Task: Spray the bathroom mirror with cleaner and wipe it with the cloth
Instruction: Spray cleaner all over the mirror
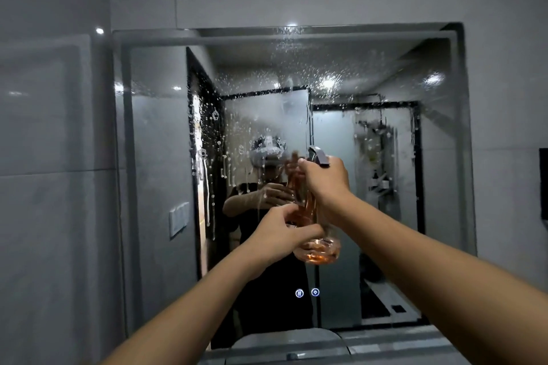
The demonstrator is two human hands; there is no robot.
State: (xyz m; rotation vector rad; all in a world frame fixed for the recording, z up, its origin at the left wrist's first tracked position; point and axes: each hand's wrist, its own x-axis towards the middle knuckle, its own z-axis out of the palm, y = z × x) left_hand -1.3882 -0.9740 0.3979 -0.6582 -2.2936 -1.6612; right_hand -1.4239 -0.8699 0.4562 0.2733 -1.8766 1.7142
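Note:
The bathroom mirror point(160, 157) fills the wall ahead. Droplets and runs of cleaner speckle its upper middle and left part. In front of its centre I hold a clear spray bottle point(320, 249) with orange liquid and a grey trigger head. My right hand point(324, 179) grips the neck just under the trigger head. My left hand point(280, 235) holds the bottle's body from the left, fingers curled round it. No cloth is in view.
Grey tiled walls stand to the left point(53, 187) and right of the mirror. Two small lit touch buttons point(307, 292) glow low on the glass. A white basin edge point(284, 344) shows below. A dark fixture point(543, 184) sits at the right edge.

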